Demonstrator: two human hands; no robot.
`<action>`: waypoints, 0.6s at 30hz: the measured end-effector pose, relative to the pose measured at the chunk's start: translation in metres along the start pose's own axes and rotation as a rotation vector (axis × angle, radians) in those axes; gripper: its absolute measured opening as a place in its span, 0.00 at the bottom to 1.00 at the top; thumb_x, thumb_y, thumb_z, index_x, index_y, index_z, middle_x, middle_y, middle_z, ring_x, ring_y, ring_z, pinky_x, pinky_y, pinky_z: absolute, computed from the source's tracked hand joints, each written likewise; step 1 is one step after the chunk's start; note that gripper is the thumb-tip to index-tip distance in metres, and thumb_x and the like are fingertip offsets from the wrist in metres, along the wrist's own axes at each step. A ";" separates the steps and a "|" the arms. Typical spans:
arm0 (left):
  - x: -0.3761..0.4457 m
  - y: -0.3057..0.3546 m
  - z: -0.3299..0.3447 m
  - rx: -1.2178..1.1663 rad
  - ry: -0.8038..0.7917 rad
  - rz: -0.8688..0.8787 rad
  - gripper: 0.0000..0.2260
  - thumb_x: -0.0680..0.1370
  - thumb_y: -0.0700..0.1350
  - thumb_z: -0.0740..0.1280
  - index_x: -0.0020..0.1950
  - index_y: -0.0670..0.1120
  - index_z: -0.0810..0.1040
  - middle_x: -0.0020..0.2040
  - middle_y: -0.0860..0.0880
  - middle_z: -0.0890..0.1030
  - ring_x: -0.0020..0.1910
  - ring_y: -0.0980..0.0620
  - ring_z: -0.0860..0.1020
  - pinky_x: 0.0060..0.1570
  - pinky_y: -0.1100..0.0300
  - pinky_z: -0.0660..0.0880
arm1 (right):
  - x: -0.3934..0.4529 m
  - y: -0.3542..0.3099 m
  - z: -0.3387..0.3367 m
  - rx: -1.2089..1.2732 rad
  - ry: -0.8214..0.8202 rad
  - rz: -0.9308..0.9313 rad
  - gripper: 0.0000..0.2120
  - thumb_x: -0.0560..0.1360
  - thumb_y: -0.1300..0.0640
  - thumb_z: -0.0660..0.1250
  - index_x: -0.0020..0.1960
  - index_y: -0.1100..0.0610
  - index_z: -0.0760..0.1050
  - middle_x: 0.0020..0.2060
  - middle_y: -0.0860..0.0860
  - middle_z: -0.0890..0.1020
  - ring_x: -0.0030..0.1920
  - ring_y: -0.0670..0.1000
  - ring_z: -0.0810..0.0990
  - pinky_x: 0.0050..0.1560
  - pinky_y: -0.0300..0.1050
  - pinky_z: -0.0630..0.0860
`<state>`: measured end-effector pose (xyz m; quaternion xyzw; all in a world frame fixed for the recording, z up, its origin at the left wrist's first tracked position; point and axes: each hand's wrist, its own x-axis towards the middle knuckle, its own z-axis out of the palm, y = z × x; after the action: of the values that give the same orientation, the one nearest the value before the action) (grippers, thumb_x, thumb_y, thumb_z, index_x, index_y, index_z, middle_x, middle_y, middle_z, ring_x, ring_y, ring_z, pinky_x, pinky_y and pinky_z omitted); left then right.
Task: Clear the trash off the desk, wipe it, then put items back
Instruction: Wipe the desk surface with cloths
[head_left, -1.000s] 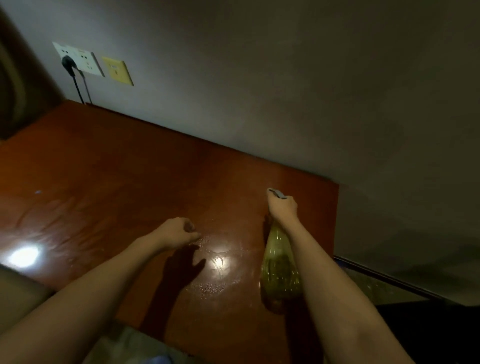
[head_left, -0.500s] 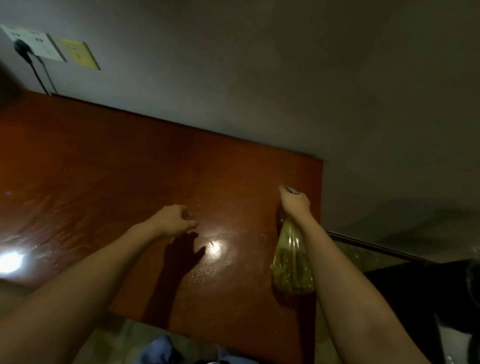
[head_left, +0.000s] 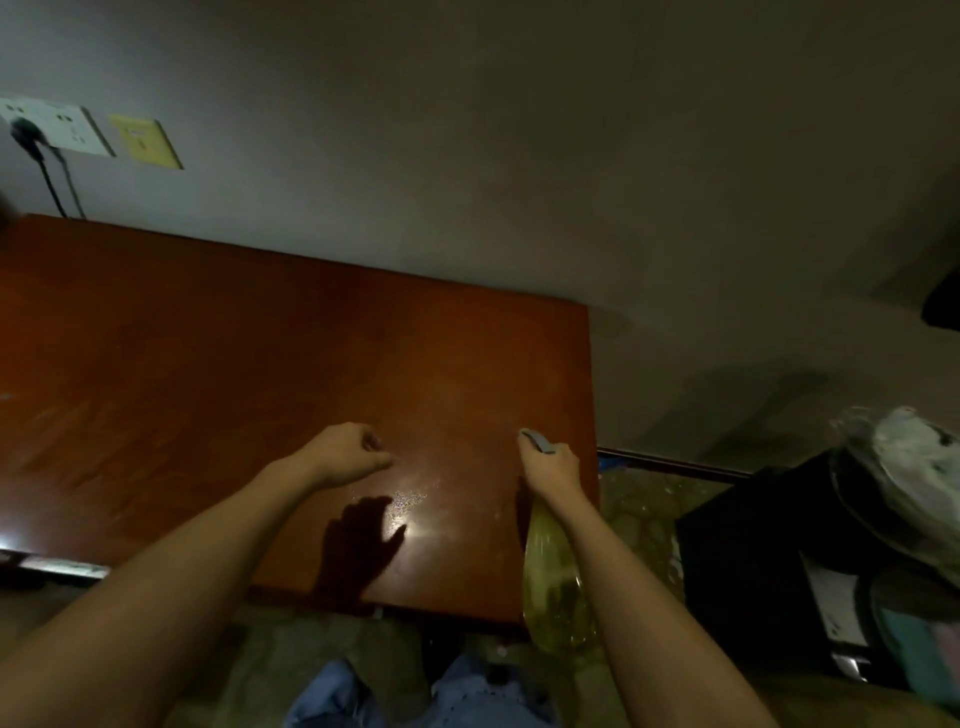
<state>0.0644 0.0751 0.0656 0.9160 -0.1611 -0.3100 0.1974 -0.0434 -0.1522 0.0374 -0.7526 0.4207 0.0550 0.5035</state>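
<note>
One view only, from a wide-angle camera worn on the person's head. It looks forward and steeply down over the tabletop (head_left: 218, 374), which fills the middle and left of the picture, with its right edge and near edge both in view. The wall (head_left: 519, 156) behind rises across the whole upper half, bent by the lens; a socket (head_left: 57, 127) sits at the far left. Both forearms reach in from the bottom edge, the left hand (head_left: 348, 452) and right hand (head_left: 550, 460) near the picture's middle, close to the camera. Below the near edge the floor (head_left: 291, 654) and the person's own legs show, so the camera stands almost above the tabletop's front. With one camera, no views overlap.
</note>
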 end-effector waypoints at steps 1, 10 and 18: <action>-0.007 -0.002 0.002 -0.007 0.006 0.009 0.19 0.77 0.52 0.66 0.62 0.42 0.74 0.60 0.44 0.77 0.56 0.49 0.76 0.52 0.60 0.71 | -0.009 0.008 0.001 0.007 0.001 0.001 0.19 0.78 0.45 0.61 0.36 0.58 0.74 0.35 0.54 0.78 0.35 0.53 0.75 0.37 0.46 0.70; -0.069 -0.026 0.022 0.034 -0.001 0.022 0.18 0.79 0.52 0.64 0.63 0.42 0.72 0.61 0.43 0.76 0.57 0.48 0.76 0.55 0.58 0.73 | -0.081 0.037 0.001 0.015 0.008 -0.118 0.16 0.78 0.49 0.63 0.36 0.57 0.74 0.34 0.55 0.77 0.35 0.54 0.76 0.36 0.45 0.71; -0.105 -0.048 0.041 0.099 -0.041 -0.003 0.17 0.79 0.52 0.64 0.62 0.42 0.73 0.61 0.44 0.76 0.58 0.48 0.75 0.56 0.57 0.73 | -0.133 0.077 0.018 -0.095 -0.017 -0.104 0.21 0.79 0.47 0.60 0.31 0.55 0.69 0.28 0.50 0.72 0.29 0.49 0.71 0.30 0.41 0.65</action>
<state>-0.0325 0.1496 0.0661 0.9183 -0.1790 -0.3206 0.1482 -0.1758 -0.0712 0.0412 -0.7959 0.3738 0.0549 0.4730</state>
